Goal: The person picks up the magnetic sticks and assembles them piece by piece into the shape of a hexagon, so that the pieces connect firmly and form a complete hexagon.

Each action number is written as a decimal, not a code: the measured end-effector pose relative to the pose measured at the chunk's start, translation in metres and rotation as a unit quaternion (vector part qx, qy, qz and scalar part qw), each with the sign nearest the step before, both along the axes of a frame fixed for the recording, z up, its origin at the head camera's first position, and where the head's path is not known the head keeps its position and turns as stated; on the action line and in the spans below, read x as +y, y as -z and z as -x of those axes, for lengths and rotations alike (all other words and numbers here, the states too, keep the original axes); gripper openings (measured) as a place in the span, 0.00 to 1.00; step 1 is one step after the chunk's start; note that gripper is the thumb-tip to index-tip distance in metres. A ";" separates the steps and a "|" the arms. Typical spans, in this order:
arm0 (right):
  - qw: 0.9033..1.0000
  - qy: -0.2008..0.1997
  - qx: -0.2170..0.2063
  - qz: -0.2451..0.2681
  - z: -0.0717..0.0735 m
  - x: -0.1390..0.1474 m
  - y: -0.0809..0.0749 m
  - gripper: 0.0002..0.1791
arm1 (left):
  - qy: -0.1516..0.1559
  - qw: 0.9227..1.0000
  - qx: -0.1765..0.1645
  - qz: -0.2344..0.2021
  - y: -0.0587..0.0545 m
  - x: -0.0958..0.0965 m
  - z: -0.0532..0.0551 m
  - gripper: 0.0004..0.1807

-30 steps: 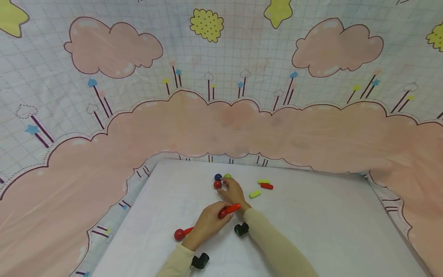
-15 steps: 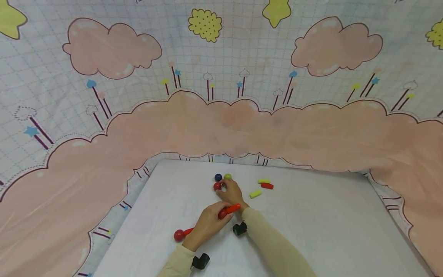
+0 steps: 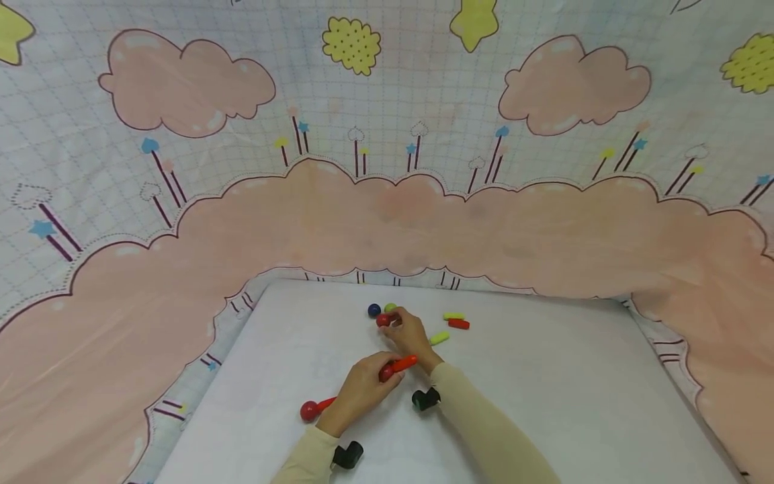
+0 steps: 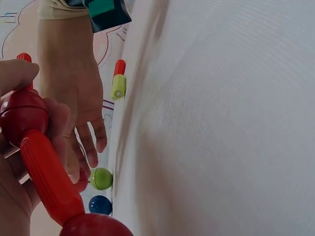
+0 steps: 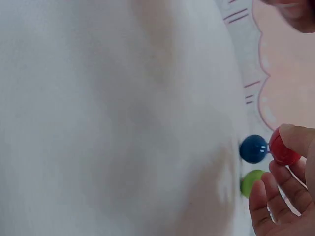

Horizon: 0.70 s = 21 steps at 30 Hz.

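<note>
My left hand (image 3: 361,390) grips a chain of red balls and ribbed red rods. In the left wrist view, thumb and fingers wrap a dark red ball (image 4: 24,118). From it a red rod (image 4: 51,177) runs to another red ball (image 4: 96,227), partly cut off by the frame. Farther forward, my right hand (image 3: 409,334) pinches a loose red ball (image 5: 284,148) between thumb and fingers. Close by that ball lie a blue ball (image 3: 374,310) and a light green ball (image 3: 390,308), the green one partly behind the right hand's fingers.
Right of the right hand lie two yellow-green rods, the nearer rod (image 3: 439,338) and the farther rod (image 3: 453,315), with a red rod (image 3: 459,324) beside the farther one. All rest on a white-covered table (image 3: 544,390). A patterned cloth (image 3: 423,228) hangs behind.
My right hand has closed its fingers on the loose red ball and moved it slightly right, away from the blue ball. The left hand keeps its hold on the chain; the view has shifted slightly.
</note>
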State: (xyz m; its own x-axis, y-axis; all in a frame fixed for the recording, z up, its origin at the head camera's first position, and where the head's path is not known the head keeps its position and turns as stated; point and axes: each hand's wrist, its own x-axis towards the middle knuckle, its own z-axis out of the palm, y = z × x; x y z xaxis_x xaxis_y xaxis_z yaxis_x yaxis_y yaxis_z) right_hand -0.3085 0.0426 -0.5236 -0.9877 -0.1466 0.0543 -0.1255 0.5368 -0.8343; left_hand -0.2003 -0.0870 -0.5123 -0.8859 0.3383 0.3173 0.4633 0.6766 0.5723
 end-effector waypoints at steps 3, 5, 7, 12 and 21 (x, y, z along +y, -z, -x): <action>1.000 -0.002 0.007 0.007 0.000 0.005 -0.004 0.20 | -0.003 1.000 -0.006 0.004 0.001 0.001 0.002 0.16; 1.000 -0.003 0.016 0.011 0.000 0.009 -0.006 0.20 | -0.005 1.000 -0.009 0.007 0.002 0.001 0.002 0.16; 1.000 -0.003 0.023 0.013 -0.001 0.013 -0.008 0.21 | -0.005 1.000 -0.011 0.007 0.002 0.001 0.003 0.17; 0.999 -0.003 0.030 0.014 -0.005 0.022 -0.012 0.22 | -0.003 1.000 -0.009 0.004 0.003 0.002 0.004 0.17; 0.998 0.010 0.049 0.030 -0.017 0.039 -0.020 0.20 | -0.009 1.000 -0.020 0.012 0.003 0.007 0.004 0.17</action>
